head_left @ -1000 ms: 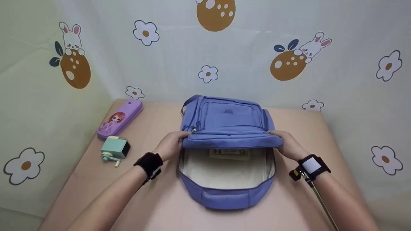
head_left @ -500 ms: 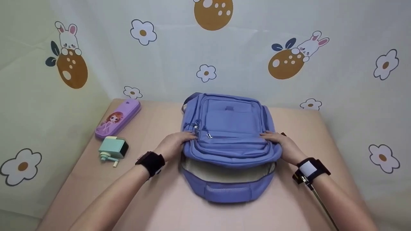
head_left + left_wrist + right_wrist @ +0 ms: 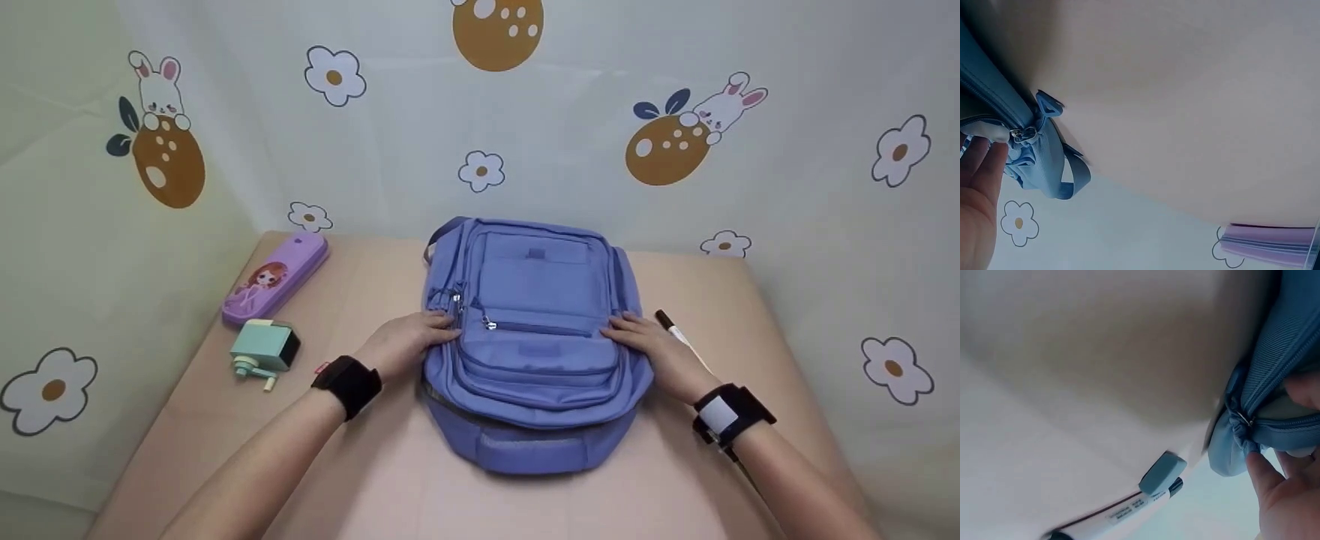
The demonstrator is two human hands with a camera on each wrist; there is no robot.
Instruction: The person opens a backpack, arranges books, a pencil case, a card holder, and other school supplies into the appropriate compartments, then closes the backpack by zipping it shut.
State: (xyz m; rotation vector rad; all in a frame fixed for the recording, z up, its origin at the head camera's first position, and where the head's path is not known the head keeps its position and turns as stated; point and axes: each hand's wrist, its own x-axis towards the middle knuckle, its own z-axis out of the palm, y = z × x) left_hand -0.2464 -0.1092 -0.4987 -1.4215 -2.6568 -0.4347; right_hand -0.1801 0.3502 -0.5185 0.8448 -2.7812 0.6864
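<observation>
A blue-purple backpack (image 3: 536, 292) lies on the table with its front up and its top handle (image 3: 532, 454) toward me. Its front panel is folded down over the main opening, with a narrow dark gap along the top edge. My left hand (image 3: 405, 341) holds the panel's left edge, fingertips on the front. On the right edge, my right hand (image 3: 656, 349) holds it likewise. In the right wrist view the thumb (image 3: 1304, 391) sits at the unzipped opening, with other fingers (image 3: 1266, 475) near the zipper's end. The bag's inside is hidden.
On the table's left lie a purple pencil case (image 3: 277, 277) with a cartoon girl and a mint-green crank pencil sharpener (image 3: 264, 346). A white marker with a dark cap (image 3: 679, 334) lies just beyond the right hand. A printed curtain (image 3: 405, 135) borders the table's back.
The front panel has come down toward me over the opening, hiding the cream lining and the book-like item inside. Both hands moved with it, and the marker has come into view on the right.
</observation>
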